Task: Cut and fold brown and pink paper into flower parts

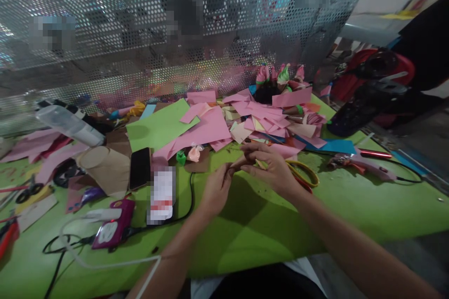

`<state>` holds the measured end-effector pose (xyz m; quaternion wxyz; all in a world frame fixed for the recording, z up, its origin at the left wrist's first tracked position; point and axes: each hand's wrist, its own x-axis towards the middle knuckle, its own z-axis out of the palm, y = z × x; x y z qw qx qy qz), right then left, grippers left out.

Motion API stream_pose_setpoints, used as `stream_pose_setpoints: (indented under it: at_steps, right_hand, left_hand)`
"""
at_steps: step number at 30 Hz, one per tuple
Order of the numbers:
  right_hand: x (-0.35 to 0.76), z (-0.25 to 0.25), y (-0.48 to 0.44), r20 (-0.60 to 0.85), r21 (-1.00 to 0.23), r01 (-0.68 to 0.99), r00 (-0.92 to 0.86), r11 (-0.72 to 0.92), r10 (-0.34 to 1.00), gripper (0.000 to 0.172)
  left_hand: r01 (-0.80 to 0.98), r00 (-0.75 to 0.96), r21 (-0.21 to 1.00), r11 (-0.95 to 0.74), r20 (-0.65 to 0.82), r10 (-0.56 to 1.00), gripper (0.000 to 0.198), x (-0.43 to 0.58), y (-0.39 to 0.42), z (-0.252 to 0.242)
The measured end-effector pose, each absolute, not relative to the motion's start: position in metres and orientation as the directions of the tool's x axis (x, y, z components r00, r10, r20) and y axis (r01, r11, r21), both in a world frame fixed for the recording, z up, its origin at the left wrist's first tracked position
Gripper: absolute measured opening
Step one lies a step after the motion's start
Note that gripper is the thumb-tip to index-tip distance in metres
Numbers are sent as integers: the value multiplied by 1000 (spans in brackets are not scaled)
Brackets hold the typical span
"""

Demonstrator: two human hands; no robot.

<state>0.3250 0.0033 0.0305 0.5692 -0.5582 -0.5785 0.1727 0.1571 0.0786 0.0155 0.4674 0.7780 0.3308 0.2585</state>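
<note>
Pink paper scraps (263, 111) lie near left hand (215, 190) and right hand (271, 169), likely for reach. What either grip holds is unclear.

A smooth green counter (351, 210) carries heaped pink paper sheets (264, 114) toward its back edge, a pink corded tool (376, 169) near its right.

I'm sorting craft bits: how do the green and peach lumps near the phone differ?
The green lump is vivid; the peach lump is paler. The green lump looks smaller than the peach lump. The green lump lies nearer the phone; the peach lump is farther right. Both are small and lumpy.
</note>
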Motion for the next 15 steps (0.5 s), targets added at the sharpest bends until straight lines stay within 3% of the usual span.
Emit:
stream_pose_setpoints:
  at_steps: [15]
  right_hand:
    - [329, 27, 5, 378, -904, 335, 344, 264, 859, 7]
  left_hand:
    - [343, 713, 828, -443, 77, 696, 28, 156, 80, 20]
